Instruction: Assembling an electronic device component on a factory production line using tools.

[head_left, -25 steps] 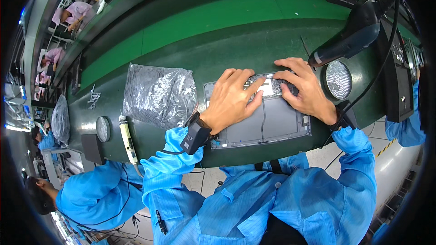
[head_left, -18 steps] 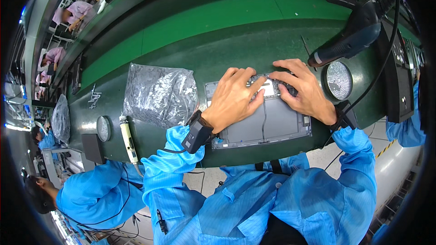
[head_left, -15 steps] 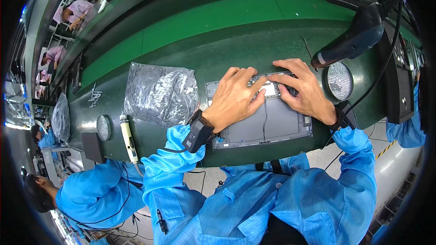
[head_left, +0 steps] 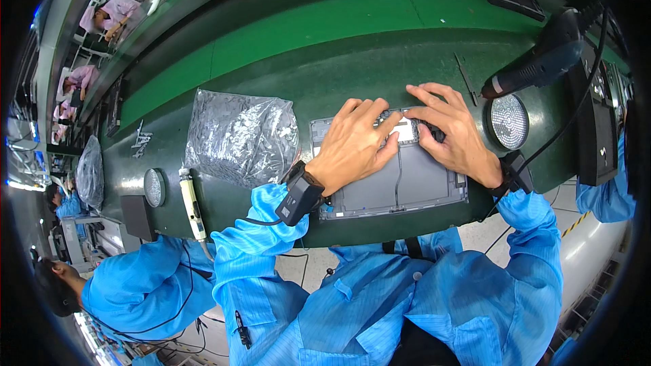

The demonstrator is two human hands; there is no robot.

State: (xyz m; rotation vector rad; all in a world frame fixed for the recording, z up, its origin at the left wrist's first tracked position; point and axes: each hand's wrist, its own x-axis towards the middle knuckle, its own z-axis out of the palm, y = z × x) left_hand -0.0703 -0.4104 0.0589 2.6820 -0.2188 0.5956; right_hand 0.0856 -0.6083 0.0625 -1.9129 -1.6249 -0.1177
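Observation:
A grey tablet-like device [head_left: 427, 179] lies with its inside exposed in front of me, a dark cable running down its middle. Along its far edge sits a circuit board with a bright white patch [head_left: 407, 131]. My left hand [head_left: 356, 142] rests over the board's left part, fingers bent and apart, index finger and thumb beside the white patch. From the other side my right hand [head_left: 458, 135] reaches in, its index fingertip at the board and its other fingers spread. What lies under the fingertips is hidden.
Left of the device is a clear plastic bag [head_left: 241, 139] of dark parts; farther left are an electric screwdriver [head_left: 192, 207], a round dish [head_left: 154, 188] and a dark box [head_left: 137, 218]. Rightward are tweezers [head_left: 466, 80], another dish [head_left: 508, 122] and a black corded handheld tool [head_left: 539, 68]. A co-worker [head_left: 146, 291] sits left.
The black handheld tool has shifted a little to the right, away from the tweezers. Both hands stay over the board, with only slight finger movement.

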